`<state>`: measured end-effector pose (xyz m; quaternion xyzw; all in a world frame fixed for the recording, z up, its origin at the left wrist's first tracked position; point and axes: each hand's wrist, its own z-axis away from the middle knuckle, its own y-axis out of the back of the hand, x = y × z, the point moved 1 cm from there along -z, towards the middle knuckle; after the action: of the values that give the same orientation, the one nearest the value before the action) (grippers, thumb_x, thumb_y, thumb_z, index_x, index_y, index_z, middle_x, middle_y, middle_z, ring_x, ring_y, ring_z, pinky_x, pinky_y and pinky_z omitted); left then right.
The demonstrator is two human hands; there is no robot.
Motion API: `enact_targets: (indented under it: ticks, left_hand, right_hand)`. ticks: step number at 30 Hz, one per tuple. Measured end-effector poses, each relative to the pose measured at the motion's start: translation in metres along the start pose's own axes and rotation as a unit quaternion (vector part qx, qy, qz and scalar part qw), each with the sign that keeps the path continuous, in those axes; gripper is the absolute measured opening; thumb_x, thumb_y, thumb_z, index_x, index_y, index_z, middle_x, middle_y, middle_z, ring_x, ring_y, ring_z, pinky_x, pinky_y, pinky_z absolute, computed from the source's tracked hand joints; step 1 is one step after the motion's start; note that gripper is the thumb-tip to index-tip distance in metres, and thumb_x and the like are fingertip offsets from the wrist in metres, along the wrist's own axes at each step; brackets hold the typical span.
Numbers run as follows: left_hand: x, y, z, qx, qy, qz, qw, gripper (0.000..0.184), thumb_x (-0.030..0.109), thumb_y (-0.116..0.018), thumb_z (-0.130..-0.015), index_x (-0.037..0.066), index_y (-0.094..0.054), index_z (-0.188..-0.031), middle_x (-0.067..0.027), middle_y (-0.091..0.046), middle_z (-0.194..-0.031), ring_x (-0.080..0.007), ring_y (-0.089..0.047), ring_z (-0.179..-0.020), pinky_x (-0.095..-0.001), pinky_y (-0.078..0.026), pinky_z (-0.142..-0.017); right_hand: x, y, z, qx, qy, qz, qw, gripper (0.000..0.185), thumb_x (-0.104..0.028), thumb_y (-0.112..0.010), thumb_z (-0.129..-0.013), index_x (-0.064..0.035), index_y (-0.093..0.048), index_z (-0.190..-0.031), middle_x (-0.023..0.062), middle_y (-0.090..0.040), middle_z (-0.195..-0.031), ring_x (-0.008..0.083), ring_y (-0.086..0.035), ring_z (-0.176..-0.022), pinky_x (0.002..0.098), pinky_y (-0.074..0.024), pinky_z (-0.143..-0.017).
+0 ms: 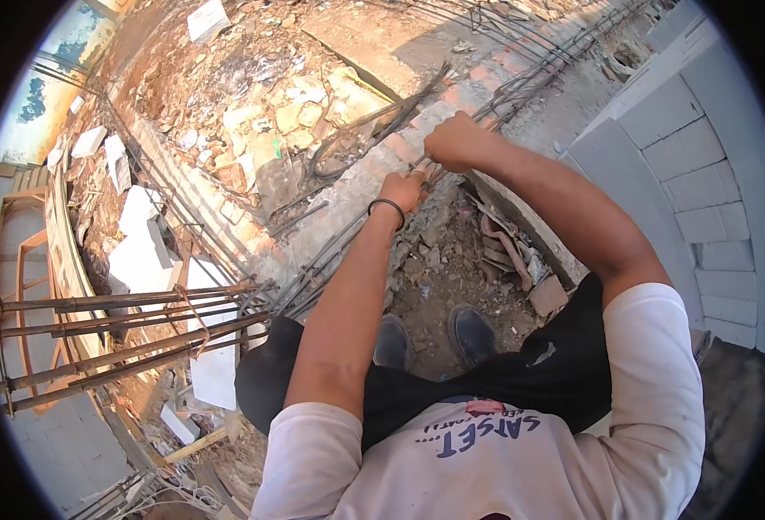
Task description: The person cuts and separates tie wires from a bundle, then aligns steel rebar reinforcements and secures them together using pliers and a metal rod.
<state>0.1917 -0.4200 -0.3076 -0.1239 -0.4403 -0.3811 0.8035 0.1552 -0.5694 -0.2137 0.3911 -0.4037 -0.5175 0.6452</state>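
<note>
Long steel rebar runs diagonally along a low brick and mortar footing. My left hand, with a black band at the wrist, is closed over the bars, its fingers curled. Just beyond it, up and to the right, my right hand forms a fist on the same line of bars. The two hands are close together but apart. My palms and the exact part of the bars inside them are hidden.
A tied rebar column cage juts in from the left. A light block wall stands at right. Rubble lies beyond the footing, with white blocks at left. Broken pieces lie near my boots.
</note>
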Motion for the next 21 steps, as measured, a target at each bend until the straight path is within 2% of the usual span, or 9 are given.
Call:
enact_targets:
  ticks: [2, 3, 5, 8, 18, 21]
  left_hand:
    - [0.001, 0.001, 0.0, -0.032, 0.005, -0.042, 0.999, 0.038, 0.036, -0.05, -0.098, 0.001, -0.063, -0.095, -0.0075, -0.062, -0.069, -0.0121, -0.047, -0.042, -0.0299, -0.026, -0.037]
    - [0.001, 0.001, 0.0, -0.033, 0.007, -0.042, 0.999, 0.038, 0.036, -0.05, -0.098, 0.001, -0.063, -0.095, -0.0075, -0.062, -0.069, -0.0121, -0.047, -0.042, -0.0299, -0.026, -0.037]
    - [-0.003, 0.002, -0.004, -0.03, 0.013, -0.03, 0.999, 0.045, 0.043, -0.051, -0.097, 0.001, -0.067, -0.094, -0.0085, -0.065, -0.072, -0.0174, -0.053, -0.045, -0.0358, -0.038, -0.041]
    - [-0.003, 0.001, -0.005, -0.017, 0.003, -0.074, 0.997, 0.043, 0.041, -0.05, -0.098, 0.001, -0.066, -0.094, -0.0079, -0.063, -0.072, -0.0185, -0.056, -0.047, -0.0357, -0.04, -0.041]
    - [0.004, 0.004, 0.002, -0.027, 0.015, -0.071, 0.997, 0.043, 0.038, -0.049, -0.098, -0.002, -0.065, -0.09, -0.0083, -0.064, -0.076, -0.0197, -0.061, -0.051, -0.0338, -0.044, -0.041]
    - [0.002, 0.005, -0.003, -0.03, 0.026, -0.079, 0.996, 0.044, 0.038, -0.048, -0.098, -0.003, -0.065, -0.096, -0.0097, -0.067, -0.08, -0.0189, -0.06, -0.052, -0.0338, -0.043, -0.041]
  right_hand:
    - [-0.006, -0.003, -0.002, -0.042, -0.002, -0.02, 0.999, 0.019, -0.008, -0.062, -0.08, -0.0055, -0.073, -0.095, 0.0162, -0.073, -0.098, 0.0325, -0.07, -0.095, 0.052, -0.0453, -0.089]
    - [-0.006, -0.006, -0.005, -0.044, -0.001, -0.021, 0.999, 0.019, -0.008, -0.062, -0.08, -0.0055, -0.073, -0.095, 0.0162, -0.073, -0.098, 0.0325, -0.07, -0.095, 0.052, -0.0453, -0.089]
    - [-0.004, -0.014, -0.013, -0.027, -0.018, -0.037, 0.999, 0.019, -0.011, -0.062, -0.079, -0.0199, -0.074, -0.09, 0.0071, -0.073, -0.09, 0.029, -0.069, -0.095, 0.0542, -0.0386, -0.095]
    - [-0.001, -0.02, -0.017, -0.044, -0.01, -0.064, 0.997, 0.02, -0.012, -0.062, -0.08, -0.0224, -0.075, -0.092, 0.0043, -0.073, -0.092, 0.0285, -0.068, -0.097, 0.0557, -0.0379, -0.095]
    - [0.0, -0.022, -0.017, -0.06, 0.005, -0.096, 0.994, 0.021, -0.011, -0.061, -0.079, -0.0214, -0.074, -0.093, 0.0041, -0.073, -0.089, 0.0282, -0.067, -0.095, 0.0543, -0.0371, -0.093]
    - [0.0, -0.026, -0.016, -0.047, 0.015, -0.113, 0.992, 0.02, -0.011, -0.061, -0.079, -0.0187, -0.073, -0.093, 0.0057, -0.072, -0.089, 0.0284, -0.067, -0.095, 0.0534, -0.0373, -0.092]
